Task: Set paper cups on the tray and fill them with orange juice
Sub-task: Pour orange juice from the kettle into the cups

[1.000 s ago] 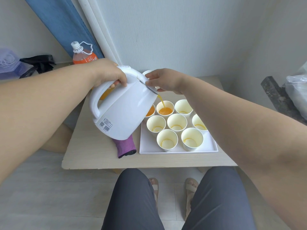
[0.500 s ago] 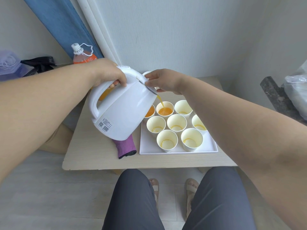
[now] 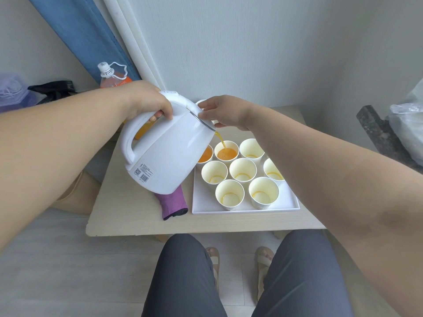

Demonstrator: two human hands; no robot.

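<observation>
Far left, we log a clear plastic bottle of orange drink with a white cap (image 3: 112, 76), standing behind the left forearm. The left hand (image 3: 146, 101) grips the handle of a white plastic kettle (image 3: 167, 152), which is tilted spout-down to the right above the pale wooden table (image 3: 128, 213). A purple cloth (image 3: 172, 203) lies on the table below the kettle's base, just beside the white rectangular tray (image 3: 242, 210).

A thin stream of orange juice (image 3: 220, 139) runs from the spout into a white paper cup (image 3: 227, 152) in the tray's back row, which is partly full. Its left neighbour cup (image 3: 206, 154) also holds juice. Six other cups (image 3: 242, 170) on the tray show only an orange ring at the bottom. The right hand (image 3: 225, 112) holds the kettle's lid edge by the spout, fingers curled.
</observation>
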